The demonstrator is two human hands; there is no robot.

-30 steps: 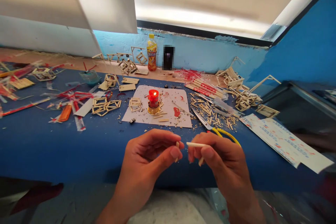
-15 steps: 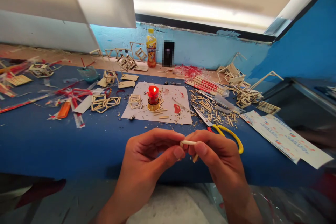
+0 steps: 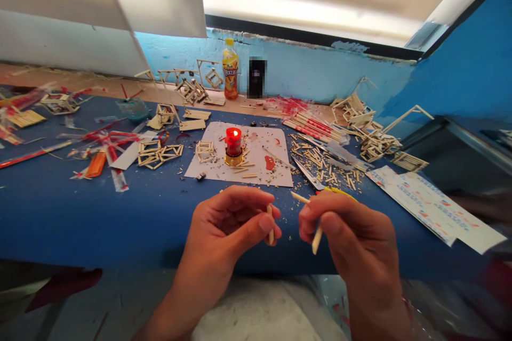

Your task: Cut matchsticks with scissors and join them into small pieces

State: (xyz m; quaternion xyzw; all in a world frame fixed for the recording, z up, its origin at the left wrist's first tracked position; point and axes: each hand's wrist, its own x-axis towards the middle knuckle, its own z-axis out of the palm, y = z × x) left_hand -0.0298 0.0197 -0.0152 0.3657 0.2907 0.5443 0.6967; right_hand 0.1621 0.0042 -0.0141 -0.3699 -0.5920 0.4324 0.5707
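My left hand [image 3: 232, 229] pinches a short wooden stick [image 3: 271, 225] upright between thumb and fingers. To its right, my right hand [image 3: 356, 234] is closed on wooden stick pieces; one tip [image 3: 300, 197] points up to the left and another piece [image 3: 317, 240] slants below the fingers. The hands are apart. Beyond them a lit red candle [image 3: 233, 141] stands in a gold holder [image 3: 233, 157] on a white sheet [image 3: 256, 181], with a small stick frame [image 3: 205, 151] and loose short sticks around it.
Scissors [image 3: 307, 171] with yellow handles lie partly behind my right hand, by a pile of cut sticks [image 3: 316, 157]. Printed card strips [image 3: 432, 208] lie at the right. Stick frames [image 3: 160, 154], an orange piece [image 3: 96, 164] and a bottle [image 3: 230, 72] stand or lie farther back.
My hands have moved apart; the right one shifted right with its sticks. The stick that lay level between the fingertips is no longer there, and an upright stick shows in my left hand.
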